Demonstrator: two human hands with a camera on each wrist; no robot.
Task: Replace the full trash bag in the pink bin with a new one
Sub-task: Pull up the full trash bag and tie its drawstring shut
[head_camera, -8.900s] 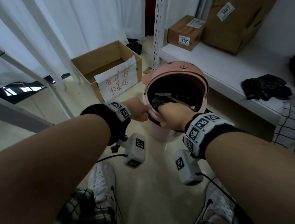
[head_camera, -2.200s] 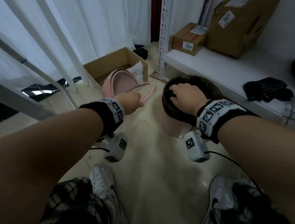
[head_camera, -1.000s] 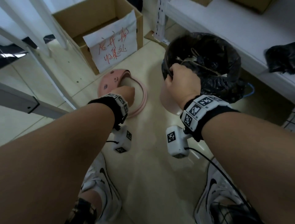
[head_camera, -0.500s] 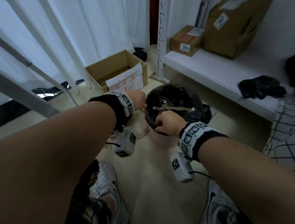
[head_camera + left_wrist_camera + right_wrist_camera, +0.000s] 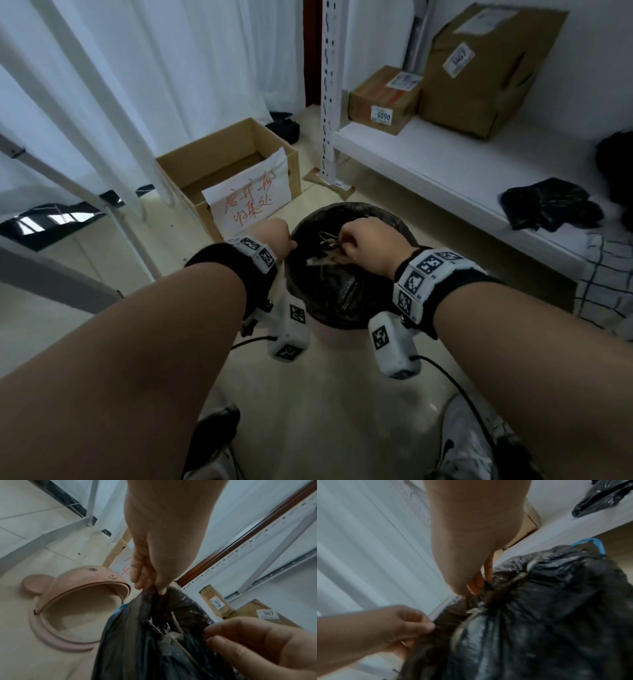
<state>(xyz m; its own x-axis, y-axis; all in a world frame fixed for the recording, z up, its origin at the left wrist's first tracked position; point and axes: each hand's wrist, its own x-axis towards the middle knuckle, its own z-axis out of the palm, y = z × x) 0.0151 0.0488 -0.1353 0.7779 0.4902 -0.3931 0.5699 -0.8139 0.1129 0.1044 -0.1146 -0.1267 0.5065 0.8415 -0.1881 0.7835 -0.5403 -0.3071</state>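
Observation:
The pink bin (image 5: 329,337) stands on the floor between my arms, lined with a full black trash bag (image 5: 337,291) holding paper scraps and sticks. My left hand (image 5: 287,244) pinches the bag's left edge (image 5: 155,593) between thumb and fingers. Over the bag's mouth, my right hand (image 5: 346,240) pinches gathered plastic (image 5: 485,586). In the right wrist view the left hand (image 5: 426,627) grips the near edge. A blue drawstring loop (image 5: 592,543) sticks out at the bag's far side. The bin's pink bear-face lid (image 5: 77,599) lies on the floor to the left.
A crumpled black bag (image 5: 548,205) lies on the white shelf (image 5: 428,164) to the right, near two cardboard parcels (image 5: 383,99). An open cardboard box (image 5: 226,164) with a handwritten sign stands behind the bin. White curtains and metal frame legs are on the left; my shoes are below.
The lid came off and was laid on the floor at the left. Since half a second ago my right hand moved from the near rim to over the bag's mouth.

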